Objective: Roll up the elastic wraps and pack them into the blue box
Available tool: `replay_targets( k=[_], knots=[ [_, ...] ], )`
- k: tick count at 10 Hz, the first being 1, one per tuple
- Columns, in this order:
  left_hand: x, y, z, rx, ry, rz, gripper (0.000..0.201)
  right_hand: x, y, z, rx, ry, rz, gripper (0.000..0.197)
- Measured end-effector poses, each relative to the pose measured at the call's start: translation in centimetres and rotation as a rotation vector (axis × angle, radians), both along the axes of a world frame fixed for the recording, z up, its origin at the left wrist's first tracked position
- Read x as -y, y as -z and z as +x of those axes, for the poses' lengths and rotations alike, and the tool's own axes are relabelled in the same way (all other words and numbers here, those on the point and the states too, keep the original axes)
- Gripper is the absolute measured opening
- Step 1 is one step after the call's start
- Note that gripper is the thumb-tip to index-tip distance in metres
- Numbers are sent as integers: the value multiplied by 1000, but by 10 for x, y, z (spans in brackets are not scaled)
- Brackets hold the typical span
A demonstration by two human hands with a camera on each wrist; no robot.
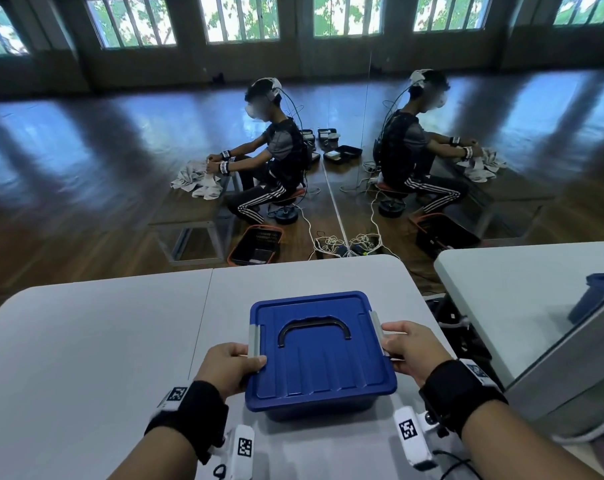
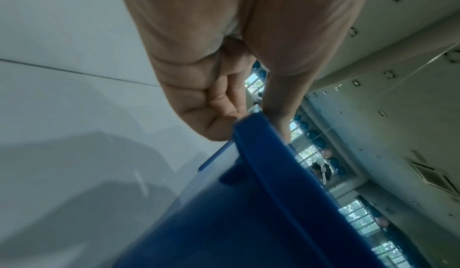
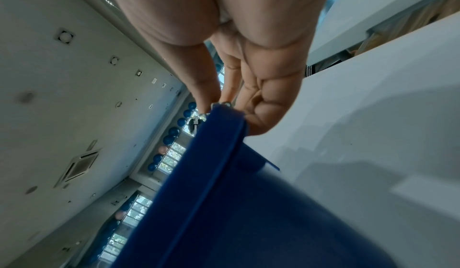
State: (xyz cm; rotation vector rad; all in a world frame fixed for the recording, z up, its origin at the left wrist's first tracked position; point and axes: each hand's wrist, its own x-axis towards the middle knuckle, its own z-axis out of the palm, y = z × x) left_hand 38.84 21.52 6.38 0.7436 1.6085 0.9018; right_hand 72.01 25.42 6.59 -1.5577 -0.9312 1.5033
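The blue box (image 1: 319,355) stands on the white table (image 1: 96,341) in front of me with its lid on and a black handle (image 1: 315,329) folded flat. My left hand (image 1: 233,365) grips the box's left rim by the grey latch (image 1: 254,341), thumb on the lid, fingers curled under the rim. My right hand (image 1: 409,351) grips the right rim at the other grey latch (image 1: 376,329). In the left wrist view the left hand (image 2: 219,103) curls under the blue box rim (image 2: 268,154). The right wrist view shows the right hand (image 3: 246,99) pinching the rim (image 3: 219,140). No elastic wraps are visible.
A second white table (image 1: 522,289) stands to the right with a blue object (image 1: 598,296) on it. Beyond the table edge a person sits folding white cloth beside a mirror, with baskets and cables on the wooden floor.
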Motion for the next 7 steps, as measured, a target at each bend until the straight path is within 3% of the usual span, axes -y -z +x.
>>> replay_targets(
  k=[1, 3, 4, 6, 7],
  knots=[
    [4, 0, -1, -25, -11, 32, 18, -2, -2, -6, 54, -13, 1, 27],
    [8, -3, -3, -59, -22, 57, 18, -1, 3, -23, 516, -152, 164, 25],
    [11, -4, -4, -90, -34, 77, 21, 1, 6, -26, 591, -159, 208, 25],
    [28, 1, -8, -281, 49, 132, 23, 15, 7, -17, 573, -140, 265, 16],
    [55, 10, -20, -408, 89, 68, 34, 45, 10, -8, 462, -157, 213, 19]
  ],
)
